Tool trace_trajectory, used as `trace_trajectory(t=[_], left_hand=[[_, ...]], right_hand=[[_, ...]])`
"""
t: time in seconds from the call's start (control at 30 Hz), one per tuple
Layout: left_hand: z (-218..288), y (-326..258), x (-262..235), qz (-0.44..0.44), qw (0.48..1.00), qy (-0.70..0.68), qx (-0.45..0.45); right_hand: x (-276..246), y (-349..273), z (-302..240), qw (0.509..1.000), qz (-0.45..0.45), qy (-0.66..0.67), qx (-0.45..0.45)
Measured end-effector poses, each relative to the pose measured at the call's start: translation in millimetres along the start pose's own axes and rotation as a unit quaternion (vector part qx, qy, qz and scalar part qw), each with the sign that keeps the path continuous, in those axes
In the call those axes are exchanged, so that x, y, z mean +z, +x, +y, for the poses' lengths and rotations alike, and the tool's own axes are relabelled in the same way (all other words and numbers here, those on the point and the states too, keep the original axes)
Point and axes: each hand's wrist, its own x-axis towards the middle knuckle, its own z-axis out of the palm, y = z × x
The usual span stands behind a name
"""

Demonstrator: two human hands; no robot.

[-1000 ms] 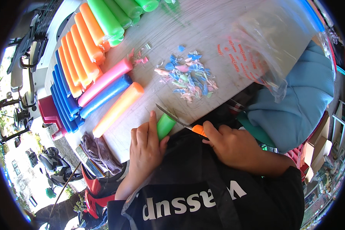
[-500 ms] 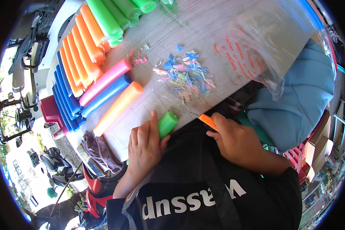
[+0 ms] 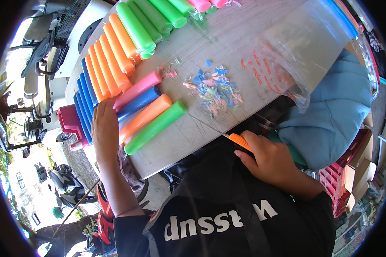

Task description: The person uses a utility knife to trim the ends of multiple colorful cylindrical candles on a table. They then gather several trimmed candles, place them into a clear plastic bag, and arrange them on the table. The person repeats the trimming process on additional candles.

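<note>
My left hand (image 3: 106, 122) reaches across the left ends of a pink candle (image 3: 139, 89) and a blue candle (image 3: 141, 103). Its fingers are stretched toward the stacked candles and its thumb is hidden. An orange candle (image 3: 148, 117) and a green candle (image 3: 156, 128) lie beside those two, side by side on the table. In my right hand (image 3: 261, 152) is a knife (image 3: 239, 141) with an orange handle, gripped near the table edge. Its thin blade points left, toward the green candle's right end.
Rows of blue (image 3: 83, 109), orange (image 3: 109, 68) and green candles (image 3: 135, 25) line the table's (image 3: 227, 38) far left. Coloured wax shavings (image 3: 214, 90) are heaped mid-table. A clear plastic bag (image 3: 296, 47) lies at the right, beside blue-grey cloth (image 3: 330, 115). A purple rag (image 3: 131, 169) hangs below.
My left hand has let go of the green candle, now lying beside the orange one, and moved up and left. The right hand still holds the knife in nearly the same place.
</note>
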Motion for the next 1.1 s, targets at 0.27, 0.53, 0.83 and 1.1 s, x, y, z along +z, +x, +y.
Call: trace_trajectory(t=[0.27, 0.53, 0.83, 1.1], left_hand=[[-26, 3, 4, -0.031, 0.998, -0.041, 0.047], [-25, -4, 7, -0.021, 0.989, -0.143, 0.016], [-3, -57, -23, 0.128, 0.98, -0.137, 0.067], [58, -128, 10, 0.091, 0.986, -0.127, 0.06]], right_hand=[[2, -4, 1, 0.997, 0.018, -0.071, 0.001], [-4, -11, 0, 0.997, 0.03, -0.064, 0.023], [0, -10, 0, 0.998, 0.038, -0.043, 0.013], [2, -7, 1, 0.999, 0.009, -0.031, 0.017]])
